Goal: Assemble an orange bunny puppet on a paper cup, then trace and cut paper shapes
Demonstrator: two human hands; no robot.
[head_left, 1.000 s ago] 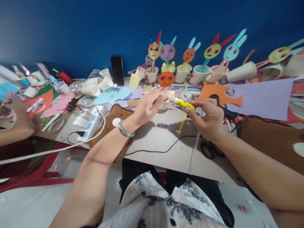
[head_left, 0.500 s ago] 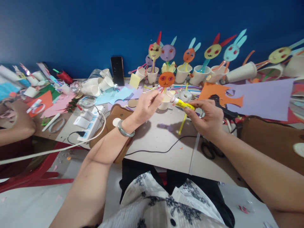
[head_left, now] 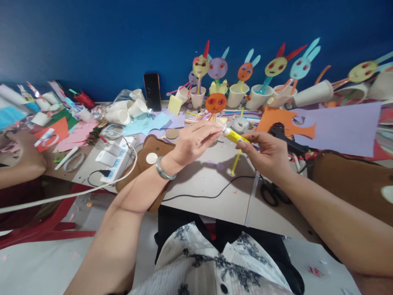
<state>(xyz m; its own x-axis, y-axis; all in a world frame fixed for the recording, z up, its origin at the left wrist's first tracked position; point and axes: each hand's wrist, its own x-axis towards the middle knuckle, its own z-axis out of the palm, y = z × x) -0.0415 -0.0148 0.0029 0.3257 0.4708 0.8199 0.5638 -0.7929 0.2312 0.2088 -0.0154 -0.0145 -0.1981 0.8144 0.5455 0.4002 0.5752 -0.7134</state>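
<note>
My right hand (head_left: 267,153) is closed round a yellow marker-like tube (head_left: 236,136), its white end pointing left. At that white end, the fingers of my left hand (head_left: 196,141) are pinched together and appear to grip it. Just behind my left hand stands an orange rabbit face (head_left: 216,103) with yellow ears, drawn eyes and a mouth. Its stem drops toward a white paper cup, mostly hidden by my left hand. A yellow stick (head_left: 236,162) lies on the table below the tube.
Behind stand rabbit faces in paper cups, one a light-blue face (head_left: 299,68). A glue gun (head_left: 282,135), scissors (head_left: 270,192) and lilac paper (head_left: 346,125) lie right. Left are a power strip (head_left: 118,162), phone (head_left: 152,92) and another person's arm (head_left: 21,164). A black cable (head_left: 199,196) crosses the table.
My left hand has moved right, from beside the orange rabbit's stem to the tube's white end. My right hand still holds the tube, almost unmoved.
</note>
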